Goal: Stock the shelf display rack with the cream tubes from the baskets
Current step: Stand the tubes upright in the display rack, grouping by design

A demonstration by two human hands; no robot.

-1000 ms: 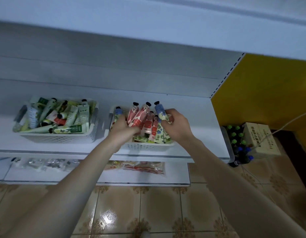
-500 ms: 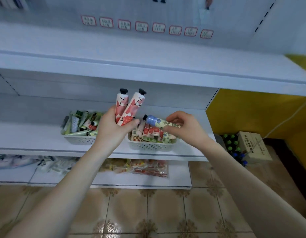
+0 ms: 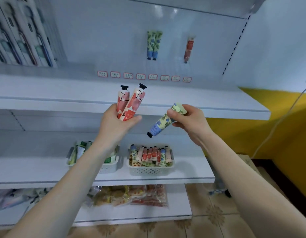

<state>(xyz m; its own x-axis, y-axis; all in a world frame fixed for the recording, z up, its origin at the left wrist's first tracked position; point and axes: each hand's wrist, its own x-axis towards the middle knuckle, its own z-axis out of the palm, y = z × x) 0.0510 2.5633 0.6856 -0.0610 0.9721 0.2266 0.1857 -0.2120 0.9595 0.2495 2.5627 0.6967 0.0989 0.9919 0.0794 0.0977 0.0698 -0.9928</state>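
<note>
My left hand (image 3: 117, 124) grips two pink flowered cream tubes (image 3: 129, 103), caps up, in front of the upper shelf edge. My right hand (image 3: 188, 121) pinches a green-and-blue flowered tube (image 3: 163, 123) by its crimped end, black cap hanging down to the left. Below, a white basket (image 3: 151, 170) holds several mixed tubes; a second basket (image 3: 108, 167) with green tubes is partly hidden by my left forearm. On the display rack's back panel hang two green-blue tubes (image 3: 154, 45) and a red tube (image 3: 188, 49).
A row of red-framed price labels (image 3: 143, 76) runs along the rack's base. Boxed goods (image 3: 21, 33) stand at the upper left. Bagged packs (image 3: 131, 195) lie on the bottom shelf. A yellow wall (image 3: 262, 126) and a cable are at the right.
Both hands rose from the right basket to the upper shelf's height with their tubes. The right-hand tube swung cap-down. The view tilted up, revealing the back panel and its hanging tubes.
</note>
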